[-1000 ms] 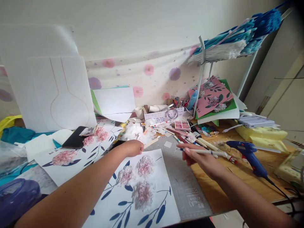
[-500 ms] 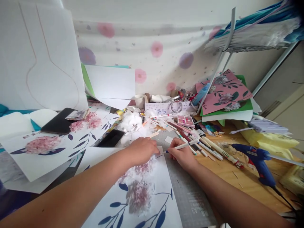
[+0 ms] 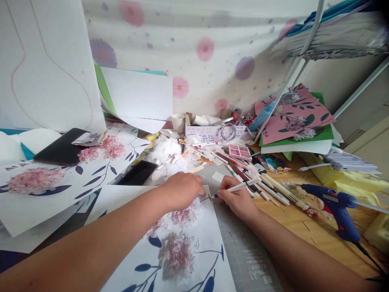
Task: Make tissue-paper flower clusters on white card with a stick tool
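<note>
Cluttered tabletop (image 3: pixel 293 217): left hand (image 3: pixel 182 190) partly hides a pink flower (image 3: pixel 184 216).

Right hand (image 3: pixel 234 197) holds a pen (image 3: pixel 243 185) — left hand (image 3: pixel 183 190) touches paper (image 3: pixel 208 229).

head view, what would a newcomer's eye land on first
Probably the fluffy pink flowers on the white sheet, front and centre. Just beyond, the right hand holds a pen at the sheet's far right corner. Farther right, a vivid blue glue gun lies on the wooden tabletop.
</note>
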Tool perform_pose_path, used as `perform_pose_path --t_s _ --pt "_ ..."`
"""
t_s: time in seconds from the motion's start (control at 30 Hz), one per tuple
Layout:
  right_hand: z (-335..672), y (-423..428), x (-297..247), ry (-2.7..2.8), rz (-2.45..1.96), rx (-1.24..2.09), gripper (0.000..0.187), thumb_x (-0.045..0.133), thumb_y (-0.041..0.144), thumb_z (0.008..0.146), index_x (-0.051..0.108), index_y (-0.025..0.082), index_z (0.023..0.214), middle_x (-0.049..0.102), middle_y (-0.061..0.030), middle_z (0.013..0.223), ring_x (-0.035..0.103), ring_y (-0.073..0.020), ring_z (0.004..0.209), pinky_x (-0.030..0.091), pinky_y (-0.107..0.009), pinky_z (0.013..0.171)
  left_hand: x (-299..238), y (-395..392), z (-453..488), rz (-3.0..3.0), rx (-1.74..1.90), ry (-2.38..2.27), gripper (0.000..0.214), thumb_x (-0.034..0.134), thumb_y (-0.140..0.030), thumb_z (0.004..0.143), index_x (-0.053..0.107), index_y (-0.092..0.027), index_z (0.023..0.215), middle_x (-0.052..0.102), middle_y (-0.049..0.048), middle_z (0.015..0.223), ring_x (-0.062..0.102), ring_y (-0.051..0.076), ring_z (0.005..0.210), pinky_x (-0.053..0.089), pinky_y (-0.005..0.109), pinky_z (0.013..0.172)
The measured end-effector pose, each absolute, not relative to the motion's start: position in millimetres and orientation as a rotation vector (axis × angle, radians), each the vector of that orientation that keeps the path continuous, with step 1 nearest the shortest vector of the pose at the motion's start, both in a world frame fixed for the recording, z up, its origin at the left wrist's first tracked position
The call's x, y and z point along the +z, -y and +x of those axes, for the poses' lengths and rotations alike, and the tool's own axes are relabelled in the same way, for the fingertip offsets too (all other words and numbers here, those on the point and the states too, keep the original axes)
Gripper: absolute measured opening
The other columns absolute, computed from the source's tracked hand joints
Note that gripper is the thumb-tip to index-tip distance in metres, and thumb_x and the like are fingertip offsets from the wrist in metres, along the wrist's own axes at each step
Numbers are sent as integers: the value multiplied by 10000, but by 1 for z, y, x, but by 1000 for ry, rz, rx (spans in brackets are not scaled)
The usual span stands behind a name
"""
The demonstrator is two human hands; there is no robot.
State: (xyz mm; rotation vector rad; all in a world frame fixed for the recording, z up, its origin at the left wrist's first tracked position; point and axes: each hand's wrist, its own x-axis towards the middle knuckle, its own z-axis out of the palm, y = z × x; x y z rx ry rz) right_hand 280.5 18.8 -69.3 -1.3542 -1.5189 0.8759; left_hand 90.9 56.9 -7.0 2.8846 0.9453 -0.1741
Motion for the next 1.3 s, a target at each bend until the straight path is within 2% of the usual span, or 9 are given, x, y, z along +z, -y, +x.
perform_pose_path --t_s 0.43,0.5,0.57,0.67,0.73,0.8,0.87,1.0,1.3 --pt "280 -21 -68 1340 -1278 1021 154 555 232 618 424 217 540 446 60 414 407 -95 380 326 -224 394 -12 -60 88 2698 -44 -949 503 516 -14 615 738 -343 924 693 -15 969 594 206 853 395 267 705" --pt "283 -22 -64 1263 -1228 1051 160 548 293 666 423 221 594 438 72 429 407 -92 370 409 -248 425 -11 -65 81 2644 -25 -959 491 495 -25 647 735 -339 938 696 -36 1041 614 185 881 420 242 746" --pt "288 -18 -57 1215 -1181 1072 180 572 357 711 467 215 673 513 55 502 469 -103 415 473 -274 486 -4 -70 68 2590 35 -1031 431 432 -91 764 719 -313 995 688 -25 1099 623 174 941 435 231 803" --pt "300 9 -46 1242 -1178 1067 279 601 425 774 580 201 941 683 -34 758 602 -144 552 489 -274 526 14 -68 38 2529 179 -1266 403 351 -212 856 672 -254 1096 661 30 1171 591 217 1063 437 285 874" --pt "307 41 -46 1407 -1292 960 327 529 448 838 602 207 1046 699 -43 768 627 -152 573 490 -269 542 24 -59 15 2495 214 -1388 373 371 -270 854 688 -237 1047 678 49 1127 598 247 1047 439 321 884" --pt "312 78 -54 1626 -1393 892 295 483 449 864 643 205 903 636 -9 567 584 -143 489 439 -241 480 29 -42 -8 2411 281 -1511 342 405 -313 844 698 -266 1014 684 30 1107 602 248 1035 443 316 879" --pt "313 113 -64 1821 -1441 805 265 516 433 855 629 207 774 621 -3 564 560 -133 489 405 -232 481 28 -21 -28 2282 299 -1632 318 428 -347 834 698 -294 995 695 11 1078 623 245 987 467 303 819" --pt "296 152 -79 1924 -1478 759 212 598 421 797 585 215 747 639 5 633 594 -145 567 431 -224 537 16 18 -57 2078 432 -1853 310 436 -354 814 696 -273 961 710 19 1036 635 251 961 475 305 796" --pt "257 143 -74 1717 -1693 595 120 518 328 785 473 223 750 580 26 577 561 -158 543 430 -245 540 -4 60 -84 2050 647 -1851 310 400 -306 806 687 -225 889 724 24 942 655 228 900 480 291 768"
